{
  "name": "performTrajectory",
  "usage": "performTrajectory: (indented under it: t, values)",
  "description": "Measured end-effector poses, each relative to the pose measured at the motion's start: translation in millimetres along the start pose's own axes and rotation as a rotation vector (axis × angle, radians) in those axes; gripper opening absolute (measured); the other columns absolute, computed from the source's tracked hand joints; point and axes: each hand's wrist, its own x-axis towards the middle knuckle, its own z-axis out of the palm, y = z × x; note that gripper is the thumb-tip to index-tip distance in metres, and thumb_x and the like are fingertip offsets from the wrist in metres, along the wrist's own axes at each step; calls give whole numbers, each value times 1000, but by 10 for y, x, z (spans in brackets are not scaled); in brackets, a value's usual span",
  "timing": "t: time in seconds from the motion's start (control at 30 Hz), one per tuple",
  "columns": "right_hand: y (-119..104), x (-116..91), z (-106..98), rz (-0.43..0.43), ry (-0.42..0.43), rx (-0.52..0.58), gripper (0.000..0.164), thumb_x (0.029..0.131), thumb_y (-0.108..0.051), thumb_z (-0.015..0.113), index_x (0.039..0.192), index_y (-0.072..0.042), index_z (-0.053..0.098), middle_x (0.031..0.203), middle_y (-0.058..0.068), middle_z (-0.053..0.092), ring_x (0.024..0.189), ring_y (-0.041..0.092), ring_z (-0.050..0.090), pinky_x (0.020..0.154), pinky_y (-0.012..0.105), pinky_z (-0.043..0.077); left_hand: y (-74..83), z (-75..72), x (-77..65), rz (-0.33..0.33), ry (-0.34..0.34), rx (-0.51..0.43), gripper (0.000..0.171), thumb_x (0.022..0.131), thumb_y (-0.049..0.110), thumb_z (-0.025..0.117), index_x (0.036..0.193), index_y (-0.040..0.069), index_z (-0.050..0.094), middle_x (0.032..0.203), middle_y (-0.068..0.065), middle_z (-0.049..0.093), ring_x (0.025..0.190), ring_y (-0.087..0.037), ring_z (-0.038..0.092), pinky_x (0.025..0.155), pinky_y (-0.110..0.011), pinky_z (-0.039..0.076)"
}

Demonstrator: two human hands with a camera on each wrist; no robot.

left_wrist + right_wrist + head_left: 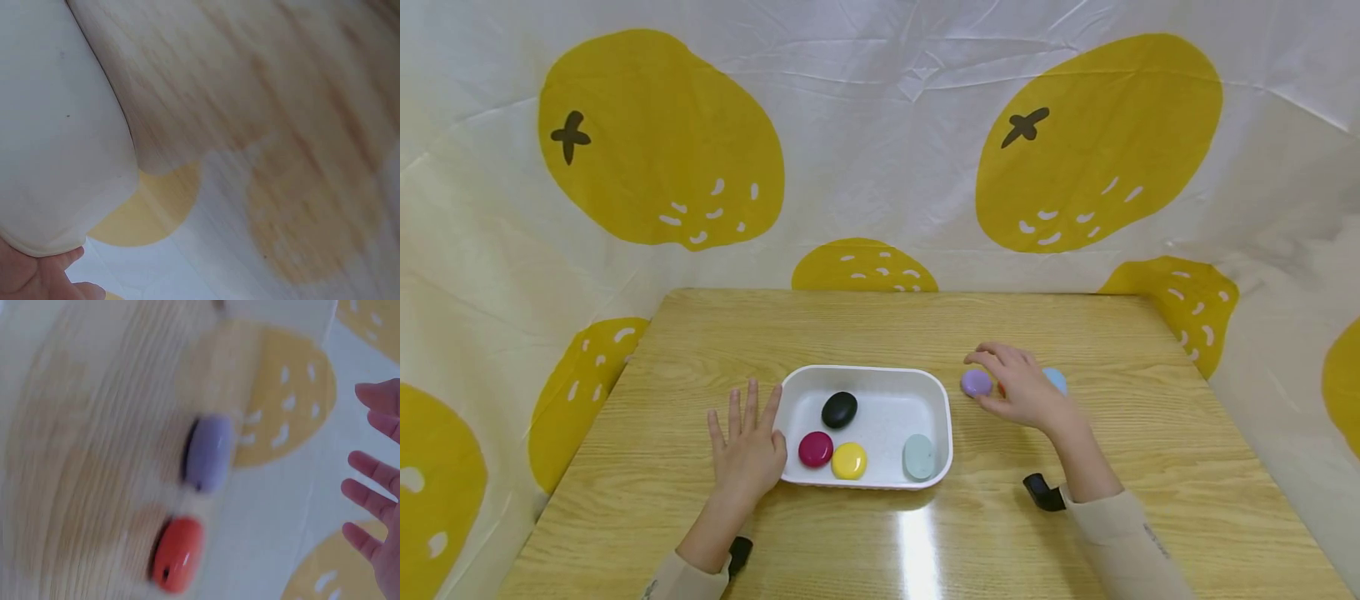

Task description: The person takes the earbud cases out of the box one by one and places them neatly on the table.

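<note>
My left hand [747, 458] is beside the left end of a white plastic tub [883, 421], fingers spread straight and thumb right at the rim. In the left wrist view, the tub's outer wall [62, 125] fills the left side. Inside the tub lie a black pebble [839, 410], a magenta one [816, 449], a yellow one [849, 461] and a pale green one [918, 457]. My right hand [1018, 387] hovers by a purple pebble [977, 383], fingers parted and loosely bent, nothing held. A red pebble [179, 555], mostly hidden in the head view, lies next to the purple one.
A light blue pebble [1055, 380] lies on the wooden table [715, 333] behind my right hand, partly covered by it. A white cloth [880, 167] printed with yellow fruit hangs along the table's back and sides.
</note>
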Motion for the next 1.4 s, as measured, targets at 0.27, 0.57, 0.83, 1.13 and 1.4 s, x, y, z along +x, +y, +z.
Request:
performTrajectory:
  t: [0.27, 0.57, 0.83, 1.13, 1.4]
  values:
    - [-479, 184, 176, -192, -143, -3, 49, 76, -31, 70, 121, -23, 51, 126, 8, 47, 116, 26, 44, 97, 51, 32, -4, 3, 5, -5, -6, -1, 59, 91, 21, 39, 147, 16, 20, 153, -16, 1, 138, -36, -9, 104, -59, -13]
    - [-758, 319, 343, -332, -344, -87, 57, 67, -44, 74, 118, -28, 52, 118, -1, 48, 112, 20, 44, 100, 44, 31, 10, -12, 8, -5, -7, 5, 59, 91, 21, 40, 147, 15, 20, 152, -17, 0, 138, -36, -10, 104, -59, -12]
    - [-873, 350, 429, -355, -421, -187, 58, 64, -47, 75, 114, -31, 51, 112, -4, 49, 103, 16, 47, 93, 39, 34, 14, -11, 6, -4, -3, 7, 59, 91, 21, 41, 146, 15, 21, 152, -17, 1, 138, -35, -10, 104, -60, -11]
    - [-895, 339, 495, -302, -426, -276, 57, 60, -52, 74, 108, -31, 50, 91, -5, 46, 83, 16, 45, 80, 32, 32, 23, -15, 1, -9, -10, -6, 59, 91, 21, 41, 146, 15, 21, 152, -17, 1, 138, -36, -11, 104, -59, -14]
    - [-889, 330, 478, -306, -415, -287, 50, 61, -50, 74, 101, -27, 53, 85, -5, 49, 80, 16, 48, 75, 31, 33, 21, -5, 3, -11, -5, -3, 59, 91, 21, 41, 146, 15, 21, 152, -17, 0, 138, -36, -10, 104, -59, -14]
